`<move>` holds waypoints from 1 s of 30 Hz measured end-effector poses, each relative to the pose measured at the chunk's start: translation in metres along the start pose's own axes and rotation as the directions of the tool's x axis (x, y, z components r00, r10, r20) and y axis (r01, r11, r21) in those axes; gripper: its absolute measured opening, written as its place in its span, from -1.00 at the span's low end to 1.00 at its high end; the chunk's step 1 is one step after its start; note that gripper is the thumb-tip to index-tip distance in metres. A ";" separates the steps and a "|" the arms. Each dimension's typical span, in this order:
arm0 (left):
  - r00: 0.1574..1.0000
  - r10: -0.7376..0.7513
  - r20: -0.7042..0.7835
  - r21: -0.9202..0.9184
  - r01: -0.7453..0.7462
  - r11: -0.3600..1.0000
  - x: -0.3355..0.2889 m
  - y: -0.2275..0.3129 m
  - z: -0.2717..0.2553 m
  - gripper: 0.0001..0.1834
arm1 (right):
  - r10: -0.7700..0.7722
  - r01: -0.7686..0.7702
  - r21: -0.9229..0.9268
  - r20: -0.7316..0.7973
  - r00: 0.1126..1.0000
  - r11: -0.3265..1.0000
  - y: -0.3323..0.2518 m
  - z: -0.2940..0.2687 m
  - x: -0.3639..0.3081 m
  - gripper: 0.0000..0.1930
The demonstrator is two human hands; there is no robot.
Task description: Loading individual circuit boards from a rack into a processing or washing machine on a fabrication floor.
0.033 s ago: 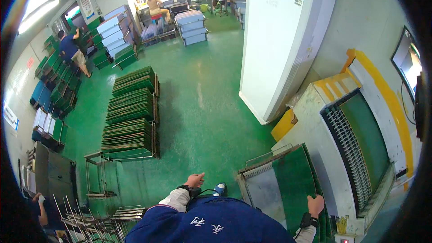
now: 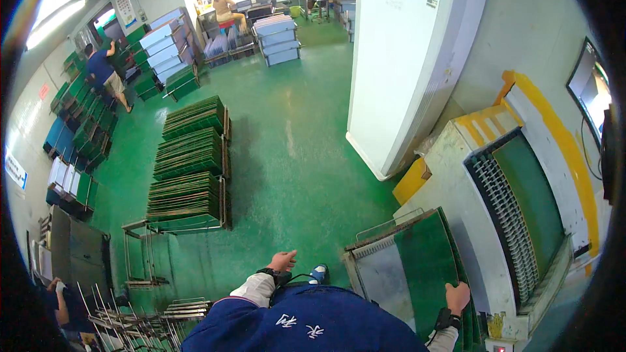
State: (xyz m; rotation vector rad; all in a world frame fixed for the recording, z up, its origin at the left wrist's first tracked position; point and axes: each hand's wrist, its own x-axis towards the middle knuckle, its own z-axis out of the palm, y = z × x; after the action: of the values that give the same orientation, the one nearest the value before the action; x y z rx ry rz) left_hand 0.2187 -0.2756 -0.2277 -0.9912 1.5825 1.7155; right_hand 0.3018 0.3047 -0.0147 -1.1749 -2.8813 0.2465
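My right hand [image 2: 458, 297] is closed on the edge of a large green circuit-board panel [image 2: 422, 261]. The panel leans in a metal rack [image 2: 355, 274] at my lower right, with further green panels behind it and a grey-white sheet [image 2: 385, 280] on its left. In front of my body, my left hand [image 2: 282, 261] hangs over the floor with nothing in it, thumb and fingers loosely apart. Dark bands circle both wrists.
Right of the rack stands a machine with a roller conveyor [image 2: 505, 221] and a green panel on it. A tall white cabinet [image 2: 398, 58] rises ahead. Racks of green panels [image 2: 186, 195] stand left, an empty metal rack [image 2: 147, 326] lower left. Several people work farther off; one [image 2: 62, 303] is near lower left.
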 end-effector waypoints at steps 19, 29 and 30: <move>0.998 0.068 0.002 0.017 -0.068 0.998 0.019 -0.001 -0.009 -0.56 | 0.097 -0.097 -0.004 0.097 0.990 0.995 -0.030 -0.029 -0.010 -0.53; 0.992 0.098 -0.082 0.124 -0.087 0.988 0.027 0.018 -0.005 -0.50 | 0.094 -0.093 -0.013 0.082 0.992 0.996 -0.022 -0.019 -0.007 -0.48; 0.989 0.107 -0.102 0.160 -0.090 0.983 0.027 0.019 -0.005 -0.49 | 0.095 -0.094 -0.016 0.075 0.993 0.995 -0.024 -0.020 -0.008 -0.48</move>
State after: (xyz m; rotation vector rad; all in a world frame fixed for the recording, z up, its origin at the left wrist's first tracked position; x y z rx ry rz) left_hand 0.1884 -0.2841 -0.2399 -0.9584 1.8344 1.5978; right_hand 0.2922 0.2851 0.0090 -1.3346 -2.8987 0.2822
